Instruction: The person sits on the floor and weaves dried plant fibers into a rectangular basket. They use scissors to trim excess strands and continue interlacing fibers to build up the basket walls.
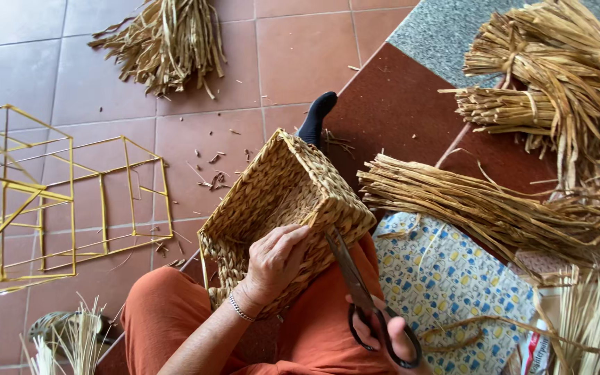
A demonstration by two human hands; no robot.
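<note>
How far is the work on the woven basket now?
The woven basket looks fully woven on the sides that show. In hand: the left hand steadies it on the lap while the right hand brings black scissors to its corner. The yellow wire frames are bare, and straw bundles lie unused.

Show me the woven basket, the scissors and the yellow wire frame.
woven basket [272,187], head view, on its braided side wall.
scissors [348,267], head view, on the dark blades near the pivot.
yellow wire frame [71,201], head view, on an upright yellow rod.
</note>
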